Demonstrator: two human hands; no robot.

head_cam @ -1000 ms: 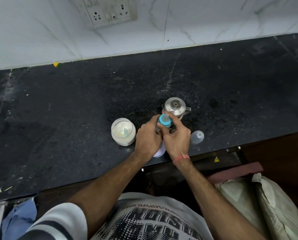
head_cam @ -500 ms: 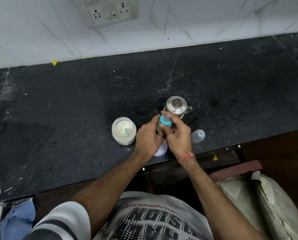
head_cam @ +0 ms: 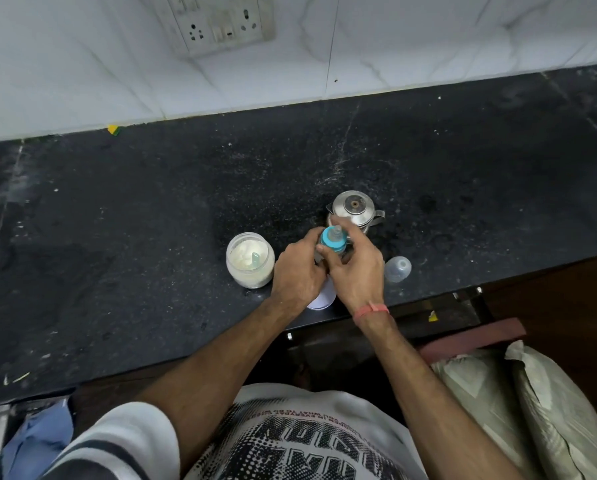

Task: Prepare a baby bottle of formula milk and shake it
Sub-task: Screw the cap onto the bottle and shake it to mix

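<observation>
Right hand fingers are pinching the blue teat ring; the left hand is wrapping closed around the baby bottle, which is standing near the front edge of the black counter. The open formula jar is sitting just left, the steel kettle behind, and the clear cap right.

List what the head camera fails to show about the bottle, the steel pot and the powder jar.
- Baby bottle body, head view: covered by the left hand and right hand, so its fill level is unreadable.
- Steel pot: lid on, contents hidden.
- Scoop in the powder jar: partly buried in the powder.
- Wall socket: top cut off by the frame edge.
</observation>
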